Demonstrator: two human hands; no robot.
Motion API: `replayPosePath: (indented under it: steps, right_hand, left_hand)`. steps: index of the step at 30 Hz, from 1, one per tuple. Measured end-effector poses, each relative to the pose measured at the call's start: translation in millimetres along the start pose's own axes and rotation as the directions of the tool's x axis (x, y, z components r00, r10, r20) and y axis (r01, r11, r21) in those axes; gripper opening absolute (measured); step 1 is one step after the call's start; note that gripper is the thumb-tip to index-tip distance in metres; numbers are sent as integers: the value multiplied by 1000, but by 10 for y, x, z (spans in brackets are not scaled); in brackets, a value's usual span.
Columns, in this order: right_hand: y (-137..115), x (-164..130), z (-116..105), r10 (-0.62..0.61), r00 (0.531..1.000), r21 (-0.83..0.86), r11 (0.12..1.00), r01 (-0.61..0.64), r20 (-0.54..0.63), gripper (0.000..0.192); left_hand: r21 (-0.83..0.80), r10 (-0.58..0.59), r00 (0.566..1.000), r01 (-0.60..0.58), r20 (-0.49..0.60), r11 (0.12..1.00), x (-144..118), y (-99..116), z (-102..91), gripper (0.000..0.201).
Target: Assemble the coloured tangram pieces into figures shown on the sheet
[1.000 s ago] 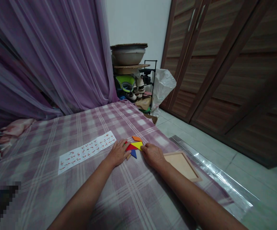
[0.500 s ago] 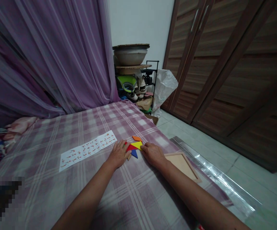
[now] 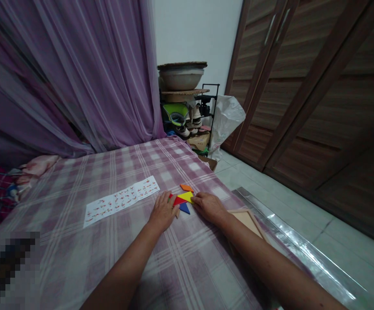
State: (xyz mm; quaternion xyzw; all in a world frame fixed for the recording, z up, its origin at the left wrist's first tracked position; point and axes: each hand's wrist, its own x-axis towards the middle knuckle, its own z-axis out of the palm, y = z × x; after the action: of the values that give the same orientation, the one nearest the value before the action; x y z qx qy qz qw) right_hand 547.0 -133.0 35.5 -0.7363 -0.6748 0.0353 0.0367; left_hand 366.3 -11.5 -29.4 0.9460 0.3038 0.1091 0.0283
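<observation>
Tangram pieces (image 3: 182,199), flat and smooth, clustered at frame centre on the plaid cloth of the bed (image 3: 116,241): red, yellow and blue triangles touching, orange parallelogram (image 3: 186,187) just above, long axis running lower right. Left hand (image 3: 163,212) flat, fingers together on red edge; right hand (image 3: 210,206) curled against yellow. Wooden tray (image 3: 247,219) lower right; paper strip (image 3: 122,200) left.

bed (image 3: 180,267), plaid sheet | on it: paper strip (image 3: 122,200), coloured puzzle pieces (image 3: 183,199), wooden tray (image 3: 250,219)
</observation>
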Motion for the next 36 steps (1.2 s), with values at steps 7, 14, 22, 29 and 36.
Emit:
replayPosePath:
  steps: [7,14,22,29,36]
  right_hand:
    - [86,26,26,-47,999,11,999,47,-1,34]
    - [65,-30,-32,11,999,22,1000,-10,-31,33]
    - [-288,-361,-21,300,950,252,929,-271,-84,37]
    - [-608,-382,216,324,939,311,910,-274,-120,37]
    - [-551,-303,262,280,951,288,928,-234,-129,37]
  left_hand:
    - [-1,-72,997,72,-20,997,-32,97,9,48]
    - [-21,-102,995,101,-25,995,-29,139,-27,46]
    - [-72,-46,978,32,-202,997,-258,-77,-151,38]
    - [-31,138,963,-149,-232,988,-768,41,-136,35]
    - [-29,123,978,-130,-167,991,-746,155,-115,39]
